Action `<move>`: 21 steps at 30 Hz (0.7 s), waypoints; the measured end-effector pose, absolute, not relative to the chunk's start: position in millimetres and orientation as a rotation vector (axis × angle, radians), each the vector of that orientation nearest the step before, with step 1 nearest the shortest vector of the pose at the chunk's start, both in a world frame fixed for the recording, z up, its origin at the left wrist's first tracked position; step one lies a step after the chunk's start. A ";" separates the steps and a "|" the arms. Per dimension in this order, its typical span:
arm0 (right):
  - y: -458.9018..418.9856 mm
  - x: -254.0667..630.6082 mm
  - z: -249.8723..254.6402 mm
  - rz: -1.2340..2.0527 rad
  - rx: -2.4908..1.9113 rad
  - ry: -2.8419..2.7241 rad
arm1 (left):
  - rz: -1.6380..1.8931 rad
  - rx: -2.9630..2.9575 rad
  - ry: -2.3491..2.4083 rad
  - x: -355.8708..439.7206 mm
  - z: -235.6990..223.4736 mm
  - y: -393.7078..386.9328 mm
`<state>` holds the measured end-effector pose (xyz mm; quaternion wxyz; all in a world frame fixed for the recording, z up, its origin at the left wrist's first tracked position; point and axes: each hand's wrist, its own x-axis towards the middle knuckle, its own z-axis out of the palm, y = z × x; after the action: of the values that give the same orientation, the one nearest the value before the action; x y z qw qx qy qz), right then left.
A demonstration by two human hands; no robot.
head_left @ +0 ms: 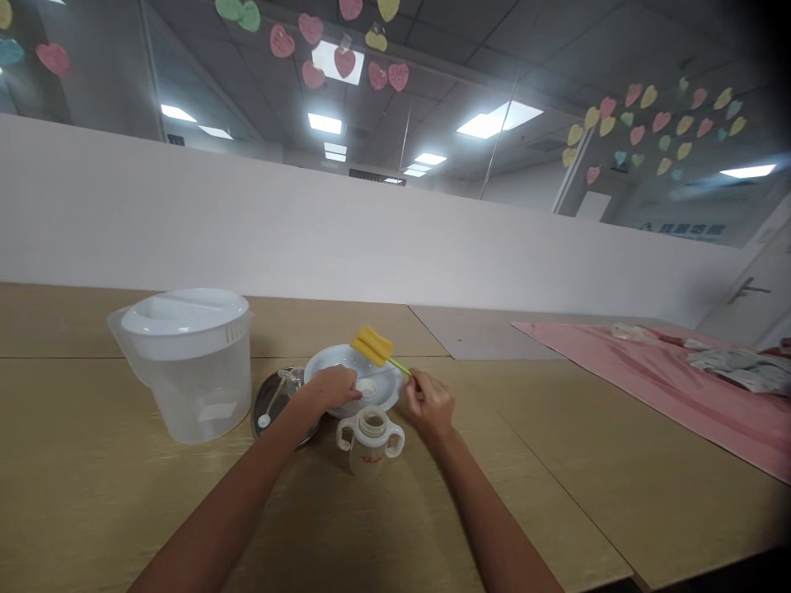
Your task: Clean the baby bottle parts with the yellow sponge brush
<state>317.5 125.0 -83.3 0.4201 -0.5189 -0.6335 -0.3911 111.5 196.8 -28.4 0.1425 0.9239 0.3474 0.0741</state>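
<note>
My left hand [330, 387] rests curled on the rim of a white plate-like dish [383, 387] in the middle of the wooden table. My right hand [429, 403] pinches the thin green handle of a bottle brush with a yellow sponge head [372, 344], which hovers over the far edge of the dish. A small open baby bottle with two handles [370, 442] stands upright just in front of the dish, between my two hands.
A large translucent lidded pitcher [189, 362] stands at the left. A metal lid with a small white spoon [275, 403] lies beside the dish. A pink cloth [667, 383] with items on it covers the table's right side. A white partition runs behind.
</note>
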 end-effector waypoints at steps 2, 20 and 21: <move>125.0 317.1 -83.2 -0.989 -1.298 -1.587 | 0.215 2.657 0.972 109.7 -26.2 199.4; 123.4 330.9 -74.8 -1.117 -1.336 -1.300 | 0.660 2.420 1.026 67.4 15.9 223.4; 124.0 330.8 -75.2 -1.105 -1.336 -1.284 | 0.499 2.499 1.135 59.8 17.1 224.2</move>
<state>330.8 124.0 -75.2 0.4724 -0.5458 -0.5247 -0.4513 59.8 224.2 17.1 0.1752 0.8819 0.4006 0.1763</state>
